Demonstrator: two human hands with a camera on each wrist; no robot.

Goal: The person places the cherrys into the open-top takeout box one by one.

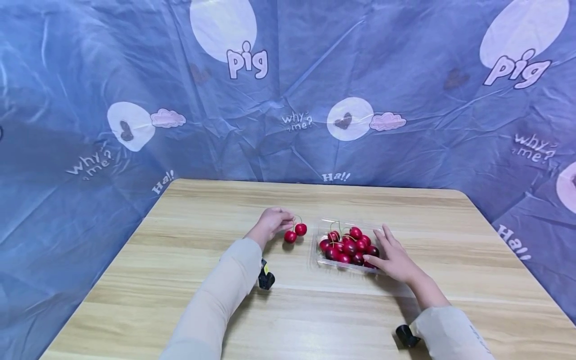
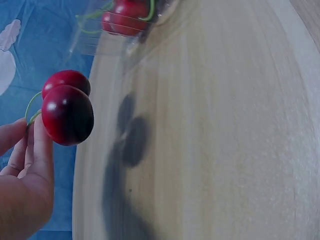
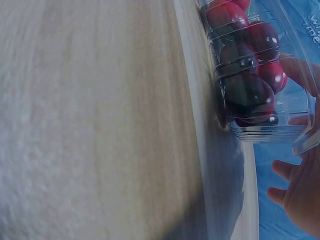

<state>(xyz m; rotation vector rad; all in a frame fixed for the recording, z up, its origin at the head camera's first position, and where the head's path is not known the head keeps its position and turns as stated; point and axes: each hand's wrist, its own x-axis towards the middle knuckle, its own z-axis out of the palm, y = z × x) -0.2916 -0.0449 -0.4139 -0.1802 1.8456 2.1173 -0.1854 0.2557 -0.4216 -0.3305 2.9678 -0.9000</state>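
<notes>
My left hand (image 1: 273, 221) pinches the thin green stems of a pair of red cherries (image 1: 295, 233), which hang from its fingertips above the table, left of the box. In the left wrist view, the darker cherry (image 2: 67, 115) partly covers the other. A clear plastic box (image 1: 316, 257) holds several dark red cherries (image 1: 350, 247), some with stems. Over the box's right end lies my right hand (image 1: 396, 257), thumb reaching across the near corner and fingers spread. The right wrist view shows the box's end wall beside this hand (image 3: 305, 195); exact finger contact is hard to tell.
A light wooden table (image 1: 180, 240) carries everything. Behind it hangs a blue printed cloth (image 1: 270, 150). Small black devices sit at the left wrist (image 1: 266, 277) and the right wrist (image 1: 407, 336).
</notes>
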